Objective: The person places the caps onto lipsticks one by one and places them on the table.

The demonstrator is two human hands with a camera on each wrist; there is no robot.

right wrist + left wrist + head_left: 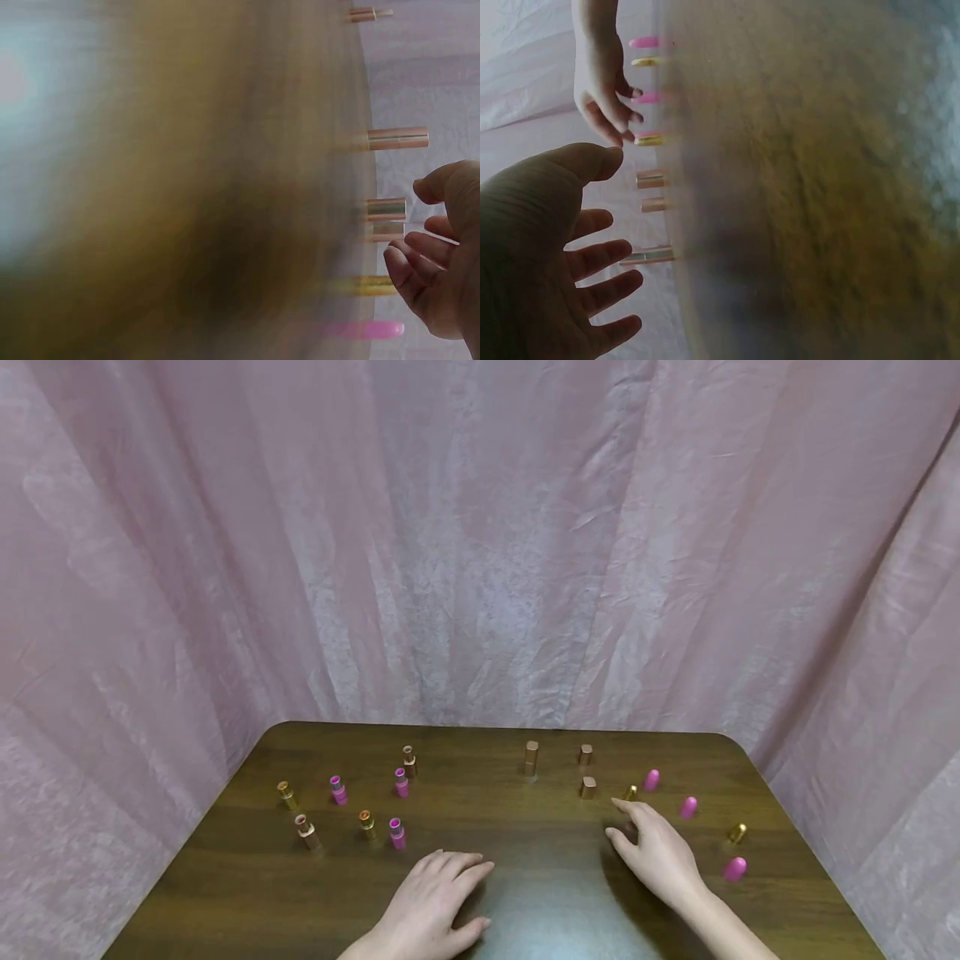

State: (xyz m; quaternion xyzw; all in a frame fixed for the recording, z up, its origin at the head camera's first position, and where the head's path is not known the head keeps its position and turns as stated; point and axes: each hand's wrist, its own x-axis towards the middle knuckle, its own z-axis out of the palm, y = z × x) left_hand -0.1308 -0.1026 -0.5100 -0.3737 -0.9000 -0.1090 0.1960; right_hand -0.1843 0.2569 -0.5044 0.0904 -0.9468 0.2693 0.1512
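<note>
My right hand (657, 853) reaches over the right of the table, fingers loosely bent and holding nothing. Its fingertips overlap a small gold lipstick cap (632, 792) in the head view. Just beyond them stand two rose-gold caps (588, 788), and a capped rose-gold lipstick (531, 758) is upright behind, near the middle. Low over the front of the table, my left hand (431, 902) has its fingers spread and nothing in its grasp. Nearest to it is an uncapped pink lipstick (397, 835), with an uncapped gold lipstick (367, 825) farther left.
More uncapped lipsticks stand at the left: two pink (339, 791), one gold (287, 795) and two rose-gold (307, 832). Three pink caps (688, 807) and another gold cap (738, 833) are at the right. A pink curtain (480, 543) hangs behind the wooden table (465, 760).
</note>
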